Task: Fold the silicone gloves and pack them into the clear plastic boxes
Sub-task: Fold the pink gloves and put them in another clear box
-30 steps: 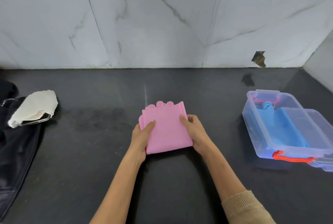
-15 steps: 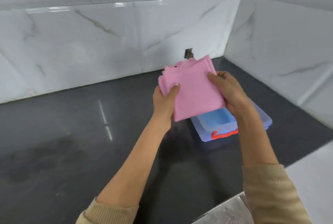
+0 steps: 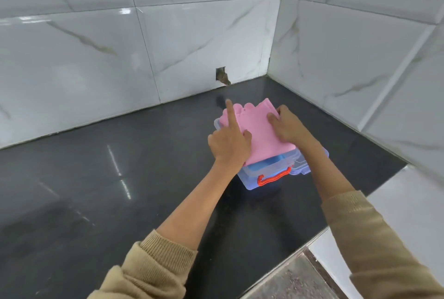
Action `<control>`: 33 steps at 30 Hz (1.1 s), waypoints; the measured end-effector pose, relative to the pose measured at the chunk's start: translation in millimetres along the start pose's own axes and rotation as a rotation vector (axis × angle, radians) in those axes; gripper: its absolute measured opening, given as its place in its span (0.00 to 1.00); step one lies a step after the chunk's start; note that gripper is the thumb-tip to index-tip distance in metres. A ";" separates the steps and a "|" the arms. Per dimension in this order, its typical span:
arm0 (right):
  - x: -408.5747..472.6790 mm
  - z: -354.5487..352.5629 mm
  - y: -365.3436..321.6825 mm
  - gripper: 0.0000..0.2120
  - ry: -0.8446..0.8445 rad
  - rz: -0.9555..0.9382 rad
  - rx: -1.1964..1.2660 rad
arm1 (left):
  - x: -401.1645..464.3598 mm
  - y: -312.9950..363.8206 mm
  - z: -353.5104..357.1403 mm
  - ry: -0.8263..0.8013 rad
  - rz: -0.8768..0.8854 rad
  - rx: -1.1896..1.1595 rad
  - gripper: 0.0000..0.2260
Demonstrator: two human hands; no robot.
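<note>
Folded pink silicone glove (image 3: 262, 135) seemed soft, floppy: my left hand (image 3: 228, 145) pinched one side edge, right hand (image 3: 288, 128) the other.

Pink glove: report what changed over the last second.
The left hand and right hand lifted the folded pink glove off the dark counter and carried it right, over the open clear box. Both still hold it; the left index finger has straightened. The glove stays folded, and the blue glove stays in the box.
</note>
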State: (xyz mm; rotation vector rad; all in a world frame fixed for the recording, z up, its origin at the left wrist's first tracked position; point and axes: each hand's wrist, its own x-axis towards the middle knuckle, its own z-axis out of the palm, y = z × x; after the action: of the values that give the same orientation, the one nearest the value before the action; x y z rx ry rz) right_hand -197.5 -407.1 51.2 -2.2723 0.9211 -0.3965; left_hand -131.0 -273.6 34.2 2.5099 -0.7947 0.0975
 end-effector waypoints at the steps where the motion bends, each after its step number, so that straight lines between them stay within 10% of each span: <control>1: -2.6 6.5 -1.9 0.12 0.064 -0.021 -0.056 | -2.6 1.3 1.9 -0.001 0.024 0.065 0.33; 8: -24.2 50.1 1.5 0.34 0.124 -0.101 -0.556 | -10.7 11.0 12.0 -0.063 -0.034 0.196 0.31; 33: -20.9 47.3 3.3 0.38 -0.223 -0.122 -1.360 | -3.2 26.1 8.1 -0.404 0.020 1.100 0.27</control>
State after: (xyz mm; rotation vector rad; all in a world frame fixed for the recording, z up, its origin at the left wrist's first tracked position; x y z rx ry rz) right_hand -190.9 -372.8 13.1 -3.4554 1.0809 0.6662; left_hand -148.8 -294.2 38.0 3.6331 -1.1319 0.0323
